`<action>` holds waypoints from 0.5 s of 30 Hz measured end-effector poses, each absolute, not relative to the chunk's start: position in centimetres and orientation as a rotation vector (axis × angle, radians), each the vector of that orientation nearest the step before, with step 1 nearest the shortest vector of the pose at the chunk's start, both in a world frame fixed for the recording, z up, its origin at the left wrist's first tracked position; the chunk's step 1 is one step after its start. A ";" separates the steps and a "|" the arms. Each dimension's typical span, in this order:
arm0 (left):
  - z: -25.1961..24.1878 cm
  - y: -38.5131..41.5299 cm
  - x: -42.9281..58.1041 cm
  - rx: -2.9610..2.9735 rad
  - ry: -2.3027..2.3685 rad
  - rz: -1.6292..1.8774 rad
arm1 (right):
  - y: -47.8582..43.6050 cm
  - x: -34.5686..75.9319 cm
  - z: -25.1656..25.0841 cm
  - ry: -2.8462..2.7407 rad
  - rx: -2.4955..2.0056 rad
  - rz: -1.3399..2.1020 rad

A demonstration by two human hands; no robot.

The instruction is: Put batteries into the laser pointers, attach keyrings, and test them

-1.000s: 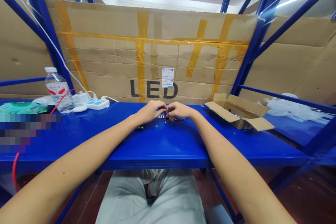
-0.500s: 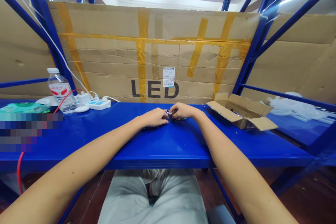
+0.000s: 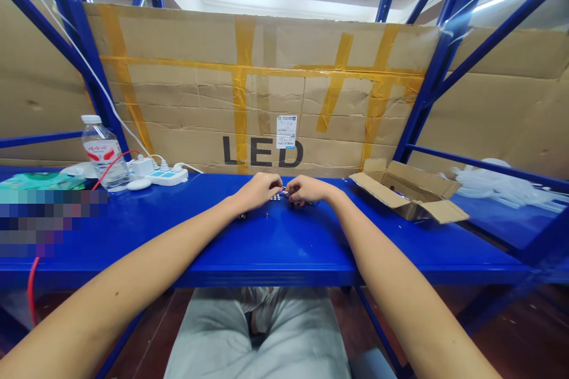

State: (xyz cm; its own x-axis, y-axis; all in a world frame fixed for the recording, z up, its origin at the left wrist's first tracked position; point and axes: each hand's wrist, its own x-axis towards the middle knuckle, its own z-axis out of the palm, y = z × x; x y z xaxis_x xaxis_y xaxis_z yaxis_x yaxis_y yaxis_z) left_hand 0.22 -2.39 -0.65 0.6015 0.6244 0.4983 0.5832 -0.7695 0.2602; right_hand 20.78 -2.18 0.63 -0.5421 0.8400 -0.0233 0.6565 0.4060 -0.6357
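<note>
Over the back middle of the blue table (image 3: pixel 284 243), my left hand (image 3: pixel 260 190) is closed, with thumb and forefinger pinched at a tiny shiny piece too small to name. Facing it, my right hand (image 3: pixel 307 190) is also closed in a pinch, its fingertips almost meeting the left ones. What it grips is mostly hidden; dark, glinting bits show beneath its fingers. Several small shiny bead-like pieces (image 3: pixel 276 196) lie between the hands. One small loose piece (image 3: pixel 267 214) rests nearer to me, and another (image 3: pixel 242 216) lies by my left wrist.
An open cardboard box (image 3: pixel 406 189) stands on the right. To the left are a water bottle (image 3: pixel 104 154), a white power strip (image 3: pixel 169 174) with plugs and a red cable (image 3: pixel 32 290). A large taped cardboard panel (image 3: pixel 191 100) closes off the back.
My left hand has lifted slightly back and away from the table, uncovering the small shiny pieces. Its fingers now pinch near the right fingertips. My right hand has barely moved.
</note>
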 end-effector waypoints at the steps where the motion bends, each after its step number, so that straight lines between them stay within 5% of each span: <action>1: -0.6 -2.5 0.3 2.764 0.982 0.909 | -2.1 20.8 0.6 -2.362 -1.290 0.867; 12: 0.0 -2.9 0.0 2.902 0.834 0.888 | -2.5 20.9 1.0 -2.242 -1.167 1.024; 15: 1.2 -3.5 -1.0 2.838 0.900 0.638 | -2.4 20.9 1.0 -2.255 -1.231 0.985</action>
